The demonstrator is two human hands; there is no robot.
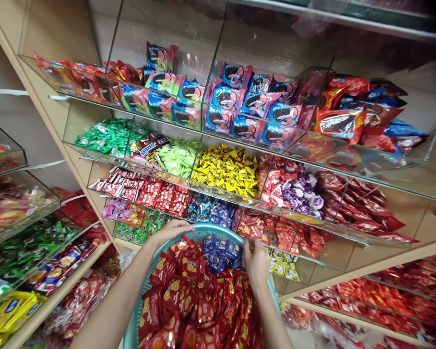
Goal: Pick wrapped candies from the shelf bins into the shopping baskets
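Observation:
A teal plastic basket (pixel 207 228) full of small wrapped sweets is at the bottom centre, close to my body. Red packets (pixel 189 291) fill most of it, and blue packets (pixel 221 253) lie at its far side. My left hand (pixel 174 230) holds the far left part of the rim, fingers wrapped over it. At the right part of the rim, my right hand (pixel 256 257) has its fingers bent together; whether they grip the rim or a packet I cannot make out.
Tilted shelves with clear bins rise ahead, holding yellow sweets (pixel 227 169), green sweets (pixel 111 135) and blue cookie packs (pixel 225 97). More stocked shelves (pixel 69 286) stand at the left. Red packets (pixel 396 295) fill lower shelves at the right.

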